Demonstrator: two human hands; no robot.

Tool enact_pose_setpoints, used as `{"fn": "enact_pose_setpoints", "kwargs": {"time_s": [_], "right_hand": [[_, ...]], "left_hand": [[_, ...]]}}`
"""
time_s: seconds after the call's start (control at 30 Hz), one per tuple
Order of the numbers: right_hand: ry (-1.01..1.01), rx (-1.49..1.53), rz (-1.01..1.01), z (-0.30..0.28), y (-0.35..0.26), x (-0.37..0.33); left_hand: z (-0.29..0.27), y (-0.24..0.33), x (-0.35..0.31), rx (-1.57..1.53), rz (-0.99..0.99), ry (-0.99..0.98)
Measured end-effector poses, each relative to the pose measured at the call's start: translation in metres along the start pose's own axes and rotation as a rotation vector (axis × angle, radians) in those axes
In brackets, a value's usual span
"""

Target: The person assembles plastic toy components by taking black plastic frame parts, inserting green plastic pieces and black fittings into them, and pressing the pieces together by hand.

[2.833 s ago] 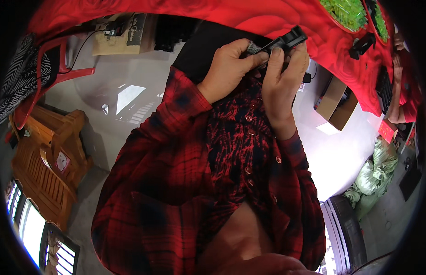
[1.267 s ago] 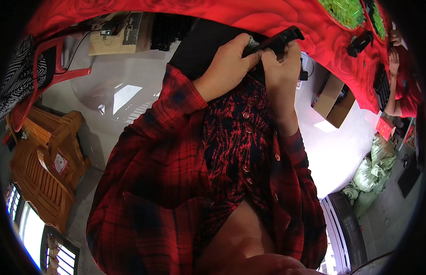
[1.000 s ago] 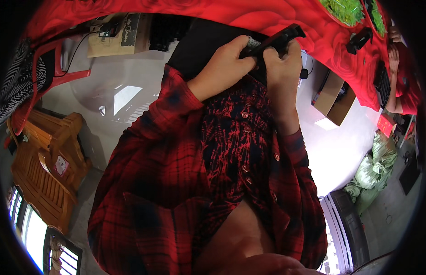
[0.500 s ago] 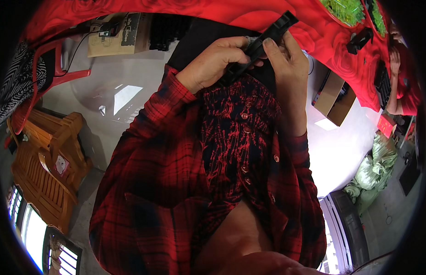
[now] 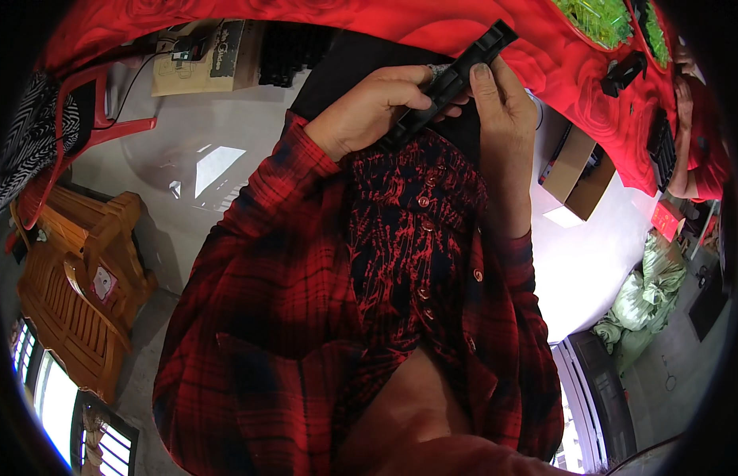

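A long black plastic piece (image 5: 458,78) with recessed sections lies slantwise between my hands, its far end up to the right over the red-covered table edge. My left hand (image 5: 373,111) is closed around its lower left side, with the thumb pressed on top. My right hand (image 5: 505,111) grips it near the upper end, the thumb near its right edge and the other fingers mostly hidden behind. What looks like a bit of greyish material shows by the left fingertips, too small to make out.
A red-clothed table (image 5: 369,16) spans the far side, with green translucent pieces (image 5: 595,20) and a black part (image 5: 623,73) on it. An open cardboard box (image 5: 577,170) stands right, near another person's arm (image 5: 683,135). A red chair (image 5: 71,127) and wooden chair (image 5: 79,278) are left.
My right thumb has shifted off the middle of the black plastic piece toward its right edge. The piece has turned slightly, showing more of its recessed face; my left hand stays put.
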State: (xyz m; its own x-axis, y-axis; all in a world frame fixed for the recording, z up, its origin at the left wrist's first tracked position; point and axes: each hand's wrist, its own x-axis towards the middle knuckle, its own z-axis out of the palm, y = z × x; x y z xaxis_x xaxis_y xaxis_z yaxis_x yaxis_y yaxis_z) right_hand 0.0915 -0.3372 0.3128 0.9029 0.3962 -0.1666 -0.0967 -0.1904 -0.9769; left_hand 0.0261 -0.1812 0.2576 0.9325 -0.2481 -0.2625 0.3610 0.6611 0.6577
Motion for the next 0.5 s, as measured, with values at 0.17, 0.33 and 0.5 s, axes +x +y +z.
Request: {"fn": "enact_pose_setpoints", "kwargs": {"time_s": [0.17,0.33,0.5], "right_hand": [[0.015,-0.011,-0.017,0.003,-0.001,0.000],[0.009,0.009,-0.006,0.001,0.001,-0.001],[0.128,0.096,0.024,0.006,0.009,-0.003]], "left_hand": [[-0.007,0.000,-0.002,-0.127,0.029,-0.134],[-0.007,0.001,-0.002,-0.162,-0.053,-0.079],[0.005,0.000,-0.002,-0.066,-0.044,0.021]]}}
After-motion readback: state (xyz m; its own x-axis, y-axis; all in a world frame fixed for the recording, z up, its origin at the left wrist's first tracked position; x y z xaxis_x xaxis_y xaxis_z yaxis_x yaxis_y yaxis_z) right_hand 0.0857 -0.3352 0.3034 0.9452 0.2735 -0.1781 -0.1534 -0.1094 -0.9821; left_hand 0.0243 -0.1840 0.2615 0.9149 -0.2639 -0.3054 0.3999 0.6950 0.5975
